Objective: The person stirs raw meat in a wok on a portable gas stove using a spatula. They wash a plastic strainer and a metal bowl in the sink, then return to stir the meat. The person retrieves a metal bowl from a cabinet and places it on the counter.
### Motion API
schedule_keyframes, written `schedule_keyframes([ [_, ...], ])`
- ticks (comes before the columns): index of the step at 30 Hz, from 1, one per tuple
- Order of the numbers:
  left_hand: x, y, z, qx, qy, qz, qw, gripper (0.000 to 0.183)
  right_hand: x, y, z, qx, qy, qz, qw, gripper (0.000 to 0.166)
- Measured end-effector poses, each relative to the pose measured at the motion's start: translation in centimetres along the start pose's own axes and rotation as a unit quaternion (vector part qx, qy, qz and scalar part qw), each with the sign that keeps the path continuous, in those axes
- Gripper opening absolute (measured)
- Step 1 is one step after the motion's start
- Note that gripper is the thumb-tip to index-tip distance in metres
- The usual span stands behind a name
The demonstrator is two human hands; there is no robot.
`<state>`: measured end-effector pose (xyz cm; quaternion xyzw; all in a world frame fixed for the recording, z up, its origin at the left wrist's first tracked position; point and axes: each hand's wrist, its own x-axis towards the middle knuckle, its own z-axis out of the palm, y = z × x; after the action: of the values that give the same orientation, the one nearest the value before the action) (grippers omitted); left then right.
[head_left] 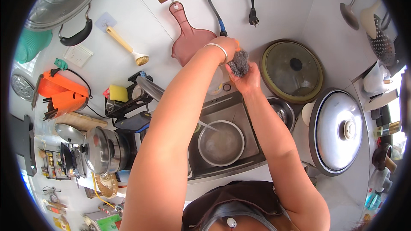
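Observation:
My left hand point(224, 45), with a bangle on its wrist, is closed at the upper end of a grey steel wool scrubber point(239, 64). A bit of orange shows beside its fingers; what that belongs to is partly hidden. From below, my right hand point(248, 79) cups the wool, with thumb and fingers against it. Both hands are raised beyond the far rim of a stainless steel sink point(239, 110). In the basin sits a round metal pot point(221, 144) holding liquid, and a thin stream of water runs into it. My left forearm hides part of the tap point(151, 88).
A pink plastic ladle point(189, 43) and a wooden-handled brush point(126, 45) hang on the wall. A glass lid point(291, 70) leans at the back right, near a large lidded pot point(338, 131). Left stand a black rack with a yellow sponge point(118, 93) and a steel steamer point(104, 150).

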<state>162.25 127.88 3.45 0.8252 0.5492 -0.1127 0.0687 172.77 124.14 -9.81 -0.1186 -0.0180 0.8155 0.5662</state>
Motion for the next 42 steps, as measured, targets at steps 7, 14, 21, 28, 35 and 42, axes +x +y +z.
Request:
schedule_keyframes([
  [7,-7.2,5.9,0.4,-0.105,0.342,0.035,0.933,0.025,-6.9,0.6,-2.0,-0.095,0.034,-0.018,0.995,0.037],
  [14,-25.2,9.5,20.3,-0.425,0.136,-0.158,0.881,0.015,-17.2,8.1,-17.1,-0.669,-0.014,0.201,0.716,0.030],
  [21,-26.4,7.7,43.4,-0.458,-0.103,-0.426,0.774,0.033,-18.3,18.9,-34.1,-0.858,-0.274,0.326,0.287,0.034],
  [28,-25.8,8.4,51.0,-0.682,-0.053,-0.557,0.472,0.030,-7.7,27.8,-30.9,-0.638,0.269,0.200,0.693,0.044],
  [35,-24.1,7.1,49.2,-0.580,-0.079,-0.460,0.668,0.030,-14.4,27.1,-25.7,-0.888,-0.021,0.147,0.435,0.052],
  [42,-24.8,7.7,51.3,-0.635,-0.014,-0.500,0.589,0.033,-6.4,26.5,-24.1,-0.887,0.140,0.176,0.402,0.045],
])
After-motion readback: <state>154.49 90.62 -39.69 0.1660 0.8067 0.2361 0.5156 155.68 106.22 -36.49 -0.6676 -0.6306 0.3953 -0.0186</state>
